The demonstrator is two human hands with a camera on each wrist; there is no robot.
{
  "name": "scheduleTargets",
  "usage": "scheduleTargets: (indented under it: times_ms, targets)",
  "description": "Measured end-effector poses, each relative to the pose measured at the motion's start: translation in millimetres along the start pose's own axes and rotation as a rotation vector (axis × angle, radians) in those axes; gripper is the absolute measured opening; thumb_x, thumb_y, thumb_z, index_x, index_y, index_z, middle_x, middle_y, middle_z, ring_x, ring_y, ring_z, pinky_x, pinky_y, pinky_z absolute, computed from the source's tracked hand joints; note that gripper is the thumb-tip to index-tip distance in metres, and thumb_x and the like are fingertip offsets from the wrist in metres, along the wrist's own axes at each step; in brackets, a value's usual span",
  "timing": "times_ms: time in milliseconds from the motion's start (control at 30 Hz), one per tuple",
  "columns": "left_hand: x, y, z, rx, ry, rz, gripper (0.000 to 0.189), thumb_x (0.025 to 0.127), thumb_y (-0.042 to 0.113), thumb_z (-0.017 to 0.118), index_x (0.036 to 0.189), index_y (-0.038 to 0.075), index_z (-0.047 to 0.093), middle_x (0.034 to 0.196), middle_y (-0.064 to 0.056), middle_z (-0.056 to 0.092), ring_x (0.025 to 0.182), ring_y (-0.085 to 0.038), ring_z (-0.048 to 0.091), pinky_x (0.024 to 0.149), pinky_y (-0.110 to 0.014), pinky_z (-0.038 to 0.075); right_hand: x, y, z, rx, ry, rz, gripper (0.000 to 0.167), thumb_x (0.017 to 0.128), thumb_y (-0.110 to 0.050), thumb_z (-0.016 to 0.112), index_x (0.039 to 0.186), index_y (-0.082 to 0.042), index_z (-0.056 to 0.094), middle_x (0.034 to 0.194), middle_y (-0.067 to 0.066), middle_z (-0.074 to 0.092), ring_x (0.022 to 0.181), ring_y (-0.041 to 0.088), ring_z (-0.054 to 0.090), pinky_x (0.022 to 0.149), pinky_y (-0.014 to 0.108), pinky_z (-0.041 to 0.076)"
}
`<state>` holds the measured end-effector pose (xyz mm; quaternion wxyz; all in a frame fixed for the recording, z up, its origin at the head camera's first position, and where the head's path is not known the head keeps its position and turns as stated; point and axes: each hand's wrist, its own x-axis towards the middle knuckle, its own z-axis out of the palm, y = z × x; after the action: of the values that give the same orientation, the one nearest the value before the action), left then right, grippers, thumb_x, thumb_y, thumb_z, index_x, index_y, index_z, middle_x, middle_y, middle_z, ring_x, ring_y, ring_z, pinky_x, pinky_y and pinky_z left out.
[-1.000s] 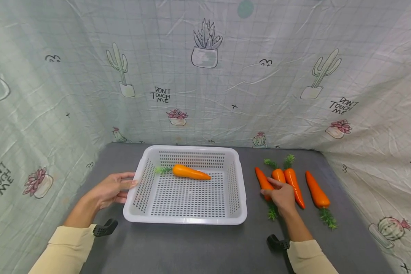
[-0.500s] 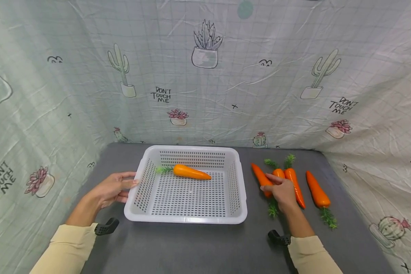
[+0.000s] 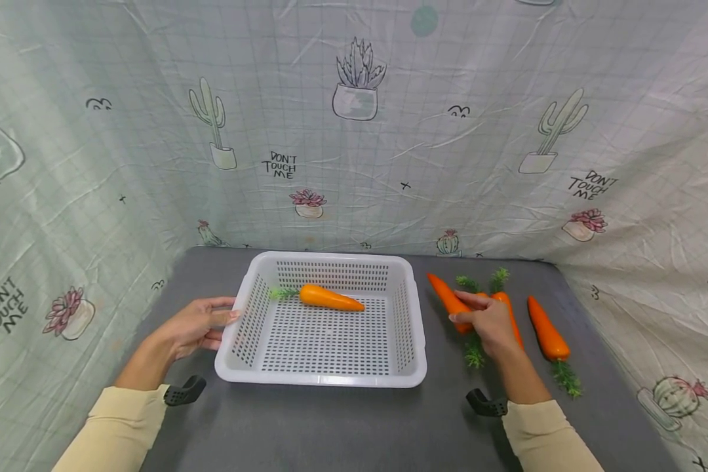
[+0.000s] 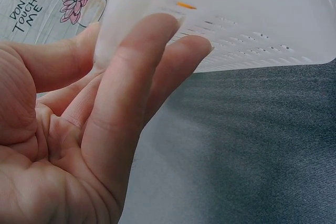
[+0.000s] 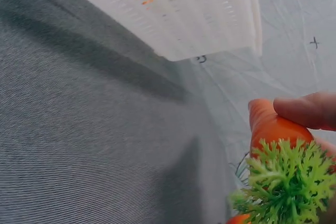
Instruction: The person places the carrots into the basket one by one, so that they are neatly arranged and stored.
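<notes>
My left hand (image 3: 197, 326) grips the left rim of a white perforated plastic basket (image 3: 321, 378), its thumb at the rim and fingers along the outer wall in the left wrist view. One orange carrot (image 3: 330, 298) with a green top lies inside the basket. Right of the basket, my right hand (image 3: 495, 321) pinches another carrot (image 3: 446, 293) between thumb and fingers. This carrot's tip points away and left; its leafy top (image 5: 289, 182) faces the right wrist camera. It appears raised off the table.
Beside and partly behind my right hand lie two carrots, one of them the carrot (image 3: 509, 314) with its top pointing away. A further carrot (image 3: 547, 331) lies farther right. The dark grey table (image 3: 354, 426) is bordered by a patterned curtain (image 3: 354, 170).
My right hand has taken hold of the carrot, raising it slightly and turning its tip away and left. The left hand and basket stay almost still.
</notes>
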<state>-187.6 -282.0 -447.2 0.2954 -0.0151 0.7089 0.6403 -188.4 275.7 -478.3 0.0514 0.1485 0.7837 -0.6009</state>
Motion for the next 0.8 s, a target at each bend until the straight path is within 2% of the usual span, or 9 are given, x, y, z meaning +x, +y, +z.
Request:
scheduleTargets:
  times_ms: [233,433,600,800]
  targets:
    - [-0.6,0.9,0.0,-0.021,-0.016,0.0,0.071,0.106,0.02,0.063,0.16,-0.006,0.025,0.109,-0.005,0.079,0.095,-0.027,0.08,0.078,-0.044,0.066,-3.3,-16,-2,-0.01,-0.021,-0.019,0.066,0.084,0.0,0.083,0.145,-0.006,0.06,0.158,0.021,0.05,0.138,0.036,0.051,0.079,0.016,0.057]
    - [-0.6,0.9,0.3,-0.028,-0.018,0.002,0.069,0.106,0.019,0.062,0.159,-0.006,0.026,0.109,-0.006,0.079,0.095,-0.026,0.08,0.078,-0.044,0.066,-5.2,-30,-5,-0.016,-0.068,-0.013,0.067,0.085,-0.001,0.083,0.147,-0.006,0.058,0.161,0.018,0.047,0.141,0.035,0.049,0.082,0.014,0.056]
    - [0.0,0.3,-0.1,-0.026,-0.013,0.004,0.069,0.106,0.019,0.061,0.159,-0.007,0.025,0.109,-0.008,0.079,0.095,-0.027,0.08,0.078,-0.045,0.066,-5.6,-39,-5,-0.012,-0.1,-0.045,0.067,0.084,0.001,0.082,0.147,-0.004,0.058,0.162,0.018,0.046,0.141,0.036,0.05,0.083,0.016,0.058]
    - [0.6,0.3,-0.2,-0.026,-0.01,0.003,0.07,0.106,0.02,0.062,0.16,-0.007,0.025,0.11,-0.009,0.079,0.095,-0.028,0.08,0.078,-0.045,0.066,-8.0,-49,-3,-0.044,-0.118,-0.068,0.065,0.085,-0.002,0.083,0.146,-0.005,0.06,0.155,0.022,0.053,0.124,0.028,0.059,0.081,0.024,0.061]
